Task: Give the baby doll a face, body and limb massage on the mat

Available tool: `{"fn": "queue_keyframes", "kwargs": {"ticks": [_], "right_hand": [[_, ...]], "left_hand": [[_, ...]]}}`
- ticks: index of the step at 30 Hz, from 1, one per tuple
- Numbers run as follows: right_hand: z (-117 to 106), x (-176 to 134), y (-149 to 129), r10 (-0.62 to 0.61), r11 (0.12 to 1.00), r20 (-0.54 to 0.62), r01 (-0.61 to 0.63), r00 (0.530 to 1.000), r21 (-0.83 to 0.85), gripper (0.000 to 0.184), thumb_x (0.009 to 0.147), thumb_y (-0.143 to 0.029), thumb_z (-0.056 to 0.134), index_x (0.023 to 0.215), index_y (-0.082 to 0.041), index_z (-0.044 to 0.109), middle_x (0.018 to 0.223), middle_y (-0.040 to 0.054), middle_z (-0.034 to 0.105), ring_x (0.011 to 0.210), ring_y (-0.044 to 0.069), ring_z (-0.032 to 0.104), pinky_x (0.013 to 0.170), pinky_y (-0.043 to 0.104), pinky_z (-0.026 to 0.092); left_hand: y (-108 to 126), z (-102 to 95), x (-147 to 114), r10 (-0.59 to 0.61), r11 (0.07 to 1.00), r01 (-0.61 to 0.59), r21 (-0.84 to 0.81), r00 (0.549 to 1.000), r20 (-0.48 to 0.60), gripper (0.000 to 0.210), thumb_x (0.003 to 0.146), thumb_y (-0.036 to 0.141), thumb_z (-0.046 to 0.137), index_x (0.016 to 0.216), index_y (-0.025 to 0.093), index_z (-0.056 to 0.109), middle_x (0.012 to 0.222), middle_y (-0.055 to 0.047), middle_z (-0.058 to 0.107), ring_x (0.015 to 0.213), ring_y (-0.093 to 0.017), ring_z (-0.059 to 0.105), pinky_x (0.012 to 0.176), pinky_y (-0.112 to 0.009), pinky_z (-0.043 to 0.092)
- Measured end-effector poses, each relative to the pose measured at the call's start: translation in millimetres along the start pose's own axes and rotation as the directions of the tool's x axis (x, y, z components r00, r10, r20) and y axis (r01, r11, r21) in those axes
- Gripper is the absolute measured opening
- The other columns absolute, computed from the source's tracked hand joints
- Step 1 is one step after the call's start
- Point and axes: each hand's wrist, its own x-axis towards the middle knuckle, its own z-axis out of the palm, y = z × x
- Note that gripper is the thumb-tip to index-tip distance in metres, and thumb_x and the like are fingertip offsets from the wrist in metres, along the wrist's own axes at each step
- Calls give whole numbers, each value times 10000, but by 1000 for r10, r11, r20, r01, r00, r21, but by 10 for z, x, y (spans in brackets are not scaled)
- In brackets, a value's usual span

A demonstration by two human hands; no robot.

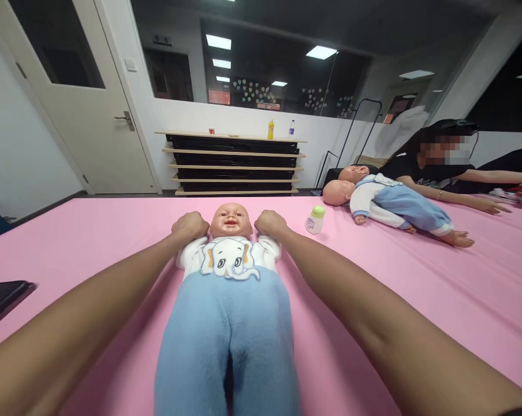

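A baby doll lies on its back on the pink padded table top, its head away from me. It wears blue trousers and a white top with an elephant face on the chest. Both its arms are bent up beside its head. My left hand is closed around the doll's arm at the left of the head, and the doll's hand is hidden inside my fist. On the other side, my right hand grips the second arm in the same way.
A small white bottle with a green cap stands right of my right hand. Two more dolls lie farther right, near a person in black. A dark flat object rests at the left edge. Stacked boards stand behind.
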Motion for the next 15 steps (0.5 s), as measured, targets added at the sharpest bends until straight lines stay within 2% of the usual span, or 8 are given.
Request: {"fn": "queue_keyframes", "kwargs": {"ticks": [4,7,9,12,15], "right_hand": [[-363,-407,-28,-4,1000,-166,8,986,20,205,811,-213,523,949,-115,638,976,153,663,840,235,634,641,267,416],[-661,-805,115,-22,999,-299,30,954,23,259,896,-271,413,999,-131,605,1039,150,644,905,244,606,665,282,388],[-779,-1131,282,-45,998,-383,60,923,28,289,919,-337,394,1026,-140,576,1026,134,642,893,237,591,660,282,364],[-741,-1670,572,-93,989,-442,133,892,60,326,912,-420,429,1060,-149,534,917,93,642,786,205,574,610,274,324],[-478,-2158,814,-130,977,-398,186,908,106,341,928,-414,415,1154,-167,476,912,69,622,756,180,563,598,263,307]], "left_hand": [[-60,-425,-304,1,1000,-5,-24,987,-158,380,802,406,457,966,117,642,1045,-204,662,913,-291,612,674,-325,418],[-265,-788,-663,33,996,-54,-73,966,-257,391,836,448,396,917,143,626,961,-149,680,844,-257,607,638,-302,402],[-433,-959,-995,70,987,-108,-116,953,-296,372,833,473,402,873,169,613,901,-105,685,798,-238,606,618,-290,395],[-640,-1031,-1594,119,978,-161,-135,954,-276,349,822,494,425,903,200,595,873,-67,682,769,-234,612,612,-287,392],[-759,-878,-2178,146,980,-166,-114,975,-165,338,834,498,404,917,213,566,799,-58,672,713,-240,618,600,-294,383]]}}
